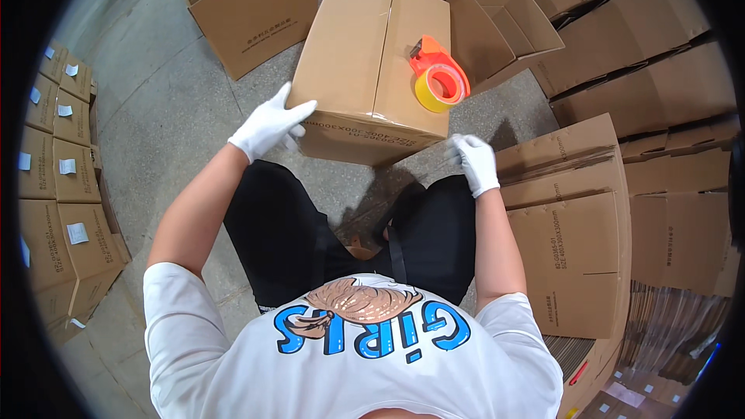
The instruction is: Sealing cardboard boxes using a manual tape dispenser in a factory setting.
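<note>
A closed cardboard box (pixel 341 46) stands in front of me, with a shiny strip along its top seam. An orange tape dispenser with a yellow-edged roll (pixel 441 76) lies on the box's right top flap. My left hand (pixel 270 126), in a white glove, is at the box's near left corner. Its thumb and fingers are spread, and the thumb reaches the top edge. My right hand (pixel 475 164), also gloved in white, is beside the near right corner. Its fingers are loosely bent and slightly blurred; nothing shows in them. I cannot tell whether they touch the box.
Open cardboard boxes stand behind, one at the left (pixel 256 15) and another at the right (pixel 497 31). Flat cartons (pixel 566 256) are stacked by my right arm, with a red cutter-like tool (pixel 578 373) near them. Labelled closed boxes (pixel 74 171) line the left side.
</note>
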Action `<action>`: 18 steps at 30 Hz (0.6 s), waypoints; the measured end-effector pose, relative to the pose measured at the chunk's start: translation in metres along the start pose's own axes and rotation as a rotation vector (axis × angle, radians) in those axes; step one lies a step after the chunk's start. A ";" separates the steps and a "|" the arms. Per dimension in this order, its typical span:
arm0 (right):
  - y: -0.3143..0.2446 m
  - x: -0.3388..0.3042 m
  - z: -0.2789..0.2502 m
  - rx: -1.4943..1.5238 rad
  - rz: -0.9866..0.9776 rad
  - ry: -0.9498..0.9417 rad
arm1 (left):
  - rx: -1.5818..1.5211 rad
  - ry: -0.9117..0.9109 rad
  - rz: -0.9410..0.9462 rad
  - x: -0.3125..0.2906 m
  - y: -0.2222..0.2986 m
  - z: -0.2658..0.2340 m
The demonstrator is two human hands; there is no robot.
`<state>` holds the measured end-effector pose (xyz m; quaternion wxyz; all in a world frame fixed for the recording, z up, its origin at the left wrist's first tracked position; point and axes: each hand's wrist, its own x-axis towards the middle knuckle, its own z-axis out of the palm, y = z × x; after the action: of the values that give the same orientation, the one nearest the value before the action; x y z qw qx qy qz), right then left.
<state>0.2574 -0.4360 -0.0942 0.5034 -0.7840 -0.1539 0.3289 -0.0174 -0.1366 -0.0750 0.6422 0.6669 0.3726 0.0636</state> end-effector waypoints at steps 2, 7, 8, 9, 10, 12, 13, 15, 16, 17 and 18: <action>0.000 0.005 -0.006 -0.593 -0.522 0.236 | 0.677 0.328 0.237 -0.008 0.007 -0.010; -0.004 0.011 -0.006 -1.001 -0.782 0.021 | 1.145 0.309 0.860 0.011 0.018 -0.047; -0.004 0.014 -0.002 -1.096 -0.773 -0.003 | 1.154 0.154 0.808 0.016 0.013 -0.047; -0.004 0.017 0.003 -1.171 -0.817 -0.016 | 1.163 -0.018 0.717 0.021 0.009 -0.046; -0.004 0.020 0.009 -1.142 -0.792 0.004 | 1.180 -0.085 0.788 0.027 0.004 -0.042; -0.001 0.026 0.017 -1.149 -0.829 0.057 | 1.275 -0.149 0.681 0.036 -0.006 -0.033; 0.000 0.029 0.020 -1.157 -0.846 0.089 | 1.328 -0.137 0.576 0.038 -0.009 -0.032; 0.004 0.034 0.022 -1.105 -0.883 0.067 | 1.151 -0.138 0.697 0.045 -0.013 -0.031; 0.006 0.036 0.021 -1.117 -0.817 0.070 | 1.167 -0.144 0.680 0.048 -0.015 -0.030; 0.008 0.037 0.020 -1.098 -0.863 0.058 | 1.157 -0.151 0.678 0.050 -0.017 -0.030; 0.010 0.037 0.019 -1.044 -0.885 0.060 | 1.128 -0.171 0.689 0.051 -0.017 -0.030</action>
<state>0.2709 -0.4056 -0.1215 0.1504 -0.7960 -0.5844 -0.0471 -0.0052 -0.0844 -0.1058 0.1649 0.9843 0.0618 0.0073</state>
